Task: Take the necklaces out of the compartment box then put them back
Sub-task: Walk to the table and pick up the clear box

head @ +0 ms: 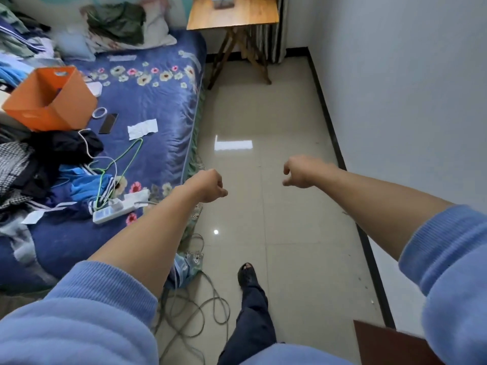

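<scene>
No necklace is in view. A small wooden folding table (232, 19) stands at the far end of the room, and a boxy object (222, 2) sits on its back edge, cut off by the frame so I cannot tell what it is. My left hand (208, 185) and my right hand (300, 172) are stretched out in front of me over the tiled floor, well short of the table. The fingers of both hang loosely curled and hold nothing.
A bed with a blue floral quilt (158, 101) fills the left, strewn with clothes, an orange box (50, 98), a phone (108, 123) and a power strip (113, 210). Cables (189, 312) coil on the floor by my foot (247, 275). A wall (408, 101) runs along the right.
</scene>
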Demonstrator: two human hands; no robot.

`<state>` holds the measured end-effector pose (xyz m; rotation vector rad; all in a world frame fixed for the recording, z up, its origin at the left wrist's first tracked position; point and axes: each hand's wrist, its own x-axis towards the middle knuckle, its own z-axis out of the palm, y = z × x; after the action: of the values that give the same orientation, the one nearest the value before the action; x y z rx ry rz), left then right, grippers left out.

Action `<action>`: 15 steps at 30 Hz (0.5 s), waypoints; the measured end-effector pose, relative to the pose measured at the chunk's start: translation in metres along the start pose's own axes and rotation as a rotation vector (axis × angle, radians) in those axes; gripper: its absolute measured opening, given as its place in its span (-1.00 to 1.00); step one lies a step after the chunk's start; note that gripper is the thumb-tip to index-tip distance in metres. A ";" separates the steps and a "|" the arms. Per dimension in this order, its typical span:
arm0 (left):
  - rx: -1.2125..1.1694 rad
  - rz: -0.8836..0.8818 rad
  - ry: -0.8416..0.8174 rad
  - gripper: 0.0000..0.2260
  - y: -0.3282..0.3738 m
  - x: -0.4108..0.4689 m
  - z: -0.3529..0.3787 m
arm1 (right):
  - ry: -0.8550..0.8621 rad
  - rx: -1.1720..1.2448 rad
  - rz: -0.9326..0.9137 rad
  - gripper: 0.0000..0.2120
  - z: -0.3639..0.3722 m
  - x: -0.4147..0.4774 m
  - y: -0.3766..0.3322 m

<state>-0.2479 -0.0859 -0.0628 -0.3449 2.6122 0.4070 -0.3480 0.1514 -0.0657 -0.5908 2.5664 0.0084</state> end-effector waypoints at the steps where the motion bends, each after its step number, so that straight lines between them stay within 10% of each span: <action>1: -0.004 0.004 -0.007 -0.77 -0.003 0.019 -0.009 | -0.001 0.003 0.002 -0.66 -0.008 0.019 0.001; 15: 0.033 0.049 -0.081 -0.75 0.025 0.262 -0.157 | -0.015 0.064 0.099 -0.65 -0.145 0.235 0.057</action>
<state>-0.5452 -0.1608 -0.0521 -0.2483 2.5497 0.3858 -0.6230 0.0908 -0.0565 -0.4378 2.5687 -0.0346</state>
